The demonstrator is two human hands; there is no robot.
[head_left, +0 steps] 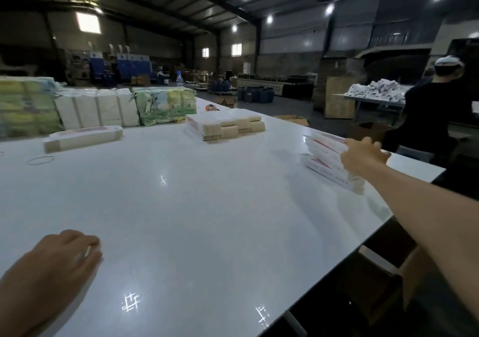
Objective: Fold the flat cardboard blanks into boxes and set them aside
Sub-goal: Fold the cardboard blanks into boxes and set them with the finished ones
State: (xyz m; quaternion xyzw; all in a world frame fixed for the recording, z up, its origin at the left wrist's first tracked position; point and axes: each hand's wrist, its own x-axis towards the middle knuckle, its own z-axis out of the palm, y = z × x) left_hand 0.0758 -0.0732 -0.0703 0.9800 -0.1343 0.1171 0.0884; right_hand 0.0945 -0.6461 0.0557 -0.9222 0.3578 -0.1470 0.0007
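On the white table (pixel 194 207) lie several stacks of flat white cardboard blanks with red print. My right hand (pixel 363 155) reaches far to the right edge and rests on a leaning stack of folded boxes (pixel 326 155), fingers spread over its top end. A second stack of blanks (pixel 225 125) sits in the middle at the back. A long bundle of blanks (pixel 83 138) lies at the back left. My left hand (pixel 64 253) rests near the front left of the table, fingers loosely curled; I cannot tell whether it holds anything.
Wrapped paper bundles (pixel 98 111) line the table's back left. A rubber band (pixel 41 160) lies at the left. A person in black (pixel 435 114) stands beyond the right corner by another table heaped with white boxes (pixel 375 92). The table edge runs diagonally at the right.
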